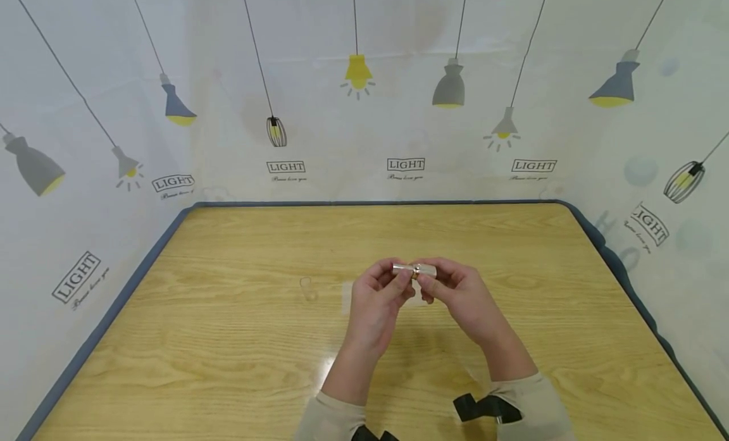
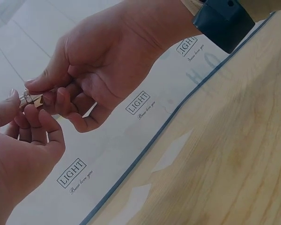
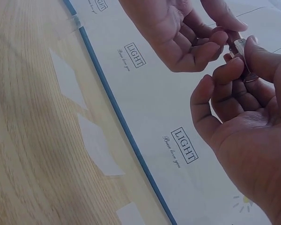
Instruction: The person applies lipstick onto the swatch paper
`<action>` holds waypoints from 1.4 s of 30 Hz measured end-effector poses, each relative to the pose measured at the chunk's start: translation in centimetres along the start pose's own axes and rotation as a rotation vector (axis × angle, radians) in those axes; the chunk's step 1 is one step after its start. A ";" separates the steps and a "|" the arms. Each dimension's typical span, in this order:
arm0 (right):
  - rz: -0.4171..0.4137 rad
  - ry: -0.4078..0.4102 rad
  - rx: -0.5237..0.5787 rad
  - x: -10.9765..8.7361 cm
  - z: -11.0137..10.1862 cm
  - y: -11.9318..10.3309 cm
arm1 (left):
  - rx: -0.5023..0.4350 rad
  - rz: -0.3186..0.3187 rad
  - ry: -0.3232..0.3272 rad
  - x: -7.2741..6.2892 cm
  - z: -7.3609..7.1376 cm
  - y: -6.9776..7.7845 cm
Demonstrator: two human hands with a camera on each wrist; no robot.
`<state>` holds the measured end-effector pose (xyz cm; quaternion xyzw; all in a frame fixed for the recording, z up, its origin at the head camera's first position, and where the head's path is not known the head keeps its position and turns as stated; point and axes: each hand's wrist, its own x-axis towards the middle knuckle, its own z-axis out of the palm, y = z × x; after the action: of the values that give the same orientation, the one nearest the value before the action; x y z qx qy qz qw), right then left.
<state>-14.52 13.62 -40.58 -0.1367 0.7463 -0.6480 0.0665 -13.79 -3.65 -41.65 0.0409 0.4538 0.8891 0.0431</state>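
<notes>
The small shiny tube point(image 1: 414, 270) sits between the two hands, over the middle part of the table point(image 1: 228, 340), lying roughly level and apparently held clear of the surface. The left hand point(image 1: 373, 302) pinches the tube's left end between thumb and fingers; the right hand point(image 1: 464, 295) pinches its right end likewise. On both, the remaining fingers are curled in, none spread. A narrow gold-coloured part shows near the middle, between the thumbs; whether the ends are separate pieces cannot be told, as the fingertips cover much of the surface. Principal risk, in my judgement: slipping. The tube is slim and looks smooth, and each end depends on a fingertip hold, so uneven pressure could shoot it loose; being round, it would probably roll on landing. Second risk: if the ends are forced out of line, the narrow middle could bind or scrape. Third: should the ends part suddenly under a hard pull, one could fly from the fingers. Lesser note: a loose tail of the black strap point(image 1: 468, 407) sticks out beside the right sleeve point(image 1: 538, 403) and could snag if that arm drops low
</notes>
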 end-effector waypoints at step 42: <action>-0.044 0.002 0.044 0.1 0.1 0.2 | -0.090 -0.006 -0.027 0.0 0.3 -0.7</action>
<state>-14.59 13.50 -40.75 -0.1512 0.7287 -0.6657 0.0544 -13.74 -3.00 -42.04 0.0497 0.4126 0.9080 0.0537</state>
